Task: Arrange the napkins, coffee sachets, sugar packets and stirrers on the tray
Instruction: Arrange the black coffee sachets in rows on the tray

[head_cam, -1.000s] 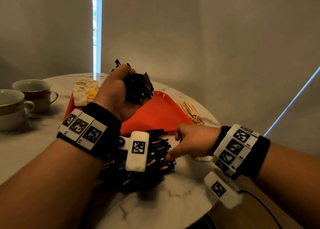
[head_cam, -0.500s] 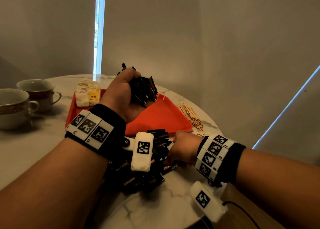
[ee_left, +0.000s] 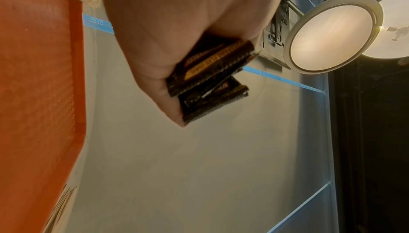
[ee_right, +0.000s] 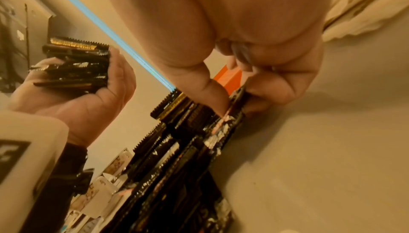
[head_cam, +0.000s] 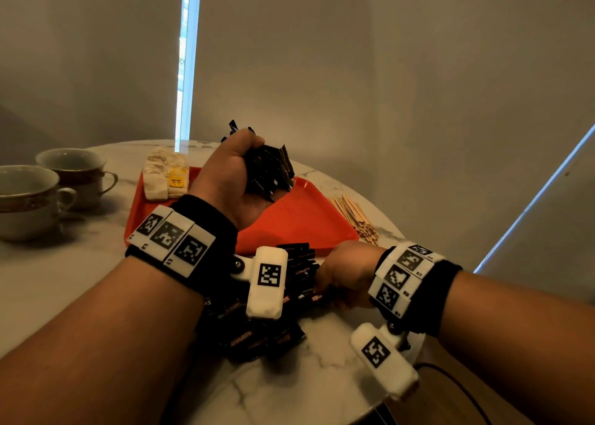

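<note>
Right hand (head_cam: 346,271) now nearer "RELAX"-tagged teabags (head_cam: 165,175).

Glossy foil sachets (head_cam: 267,337); textured plastic tray (head_cam: 299,221); wooden stirrers (head_cam: 352,213); polished marble table (head_cam: 309,382).

A round white marble-patterned bench (head_cam: 48,283) with grey veining is seen. An orange tray (head_cam: 299,228) is set on it towards the far side. Two cups (head_cam: 29,199) are placed at the left, one just behind the other. A heap of black coffee sachets (head_cam: 257,337) is spread on the bench at the tray's near edge. A bundle of wooden stirrers (head_cam: 352,213) is laid just to the right of the tray.
</note>
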Available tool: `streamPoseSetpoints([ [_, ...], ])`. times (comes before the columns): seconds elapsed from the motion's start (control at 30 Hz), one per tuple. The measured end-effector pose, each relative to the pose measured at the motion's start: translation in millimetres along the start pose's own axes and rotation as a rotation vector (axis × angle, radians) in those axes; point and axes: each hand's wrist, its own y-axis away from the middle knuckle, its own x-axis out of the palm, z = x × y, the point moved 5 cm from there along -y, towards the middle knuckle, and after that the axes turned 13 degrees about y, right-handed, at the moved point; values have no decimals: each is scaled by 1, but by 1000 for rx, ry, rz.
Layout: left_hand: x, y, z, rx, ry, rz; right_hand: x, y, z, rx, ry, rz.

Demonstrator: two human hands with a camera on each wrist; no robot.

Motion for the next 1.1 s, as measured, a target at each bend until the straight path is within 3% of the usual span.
streamPoseSetpoints([
  [0.1, 0, 0, 1, -8, 5, -11, 1, -5, -7, 27, -67, 23],
  [0.2, -1, 2, 0, -4, 5, -31, 5, -11, -20, 101, -309, 90],
  [0.27, 0, 3, 0, -4, 0, -35, 3, -13, -25, 92, -316, 114],
  [0.43, 1, 6, 2, -15, -16, -38, -27, -5, -39, 141, -50, -14],
  [0.53, 3, 8, 4, -30, -40, -34, -48, -2, -41, 43, 136, -83],
  [0.67, 5, 11, 5, -43, -80, -32, -83, 8, -53, 94, -107, -281],
  [0.77, 8, 12, 8, -74, -149, -9, -112, 20, -41, -81, -569, -427],
  [0.9, 13, 16, 17, -145, -215, 57, -119, 44, 7, -441, -1077, -345],
  [1.0, 20, 22, 23, -201, -227, 158, -100, 48, 38, -541, -1034, -252],
  [1.1, 27, 28, 24, -247, -247, 255, -86, 44, 53, -567, -888, -249],
])
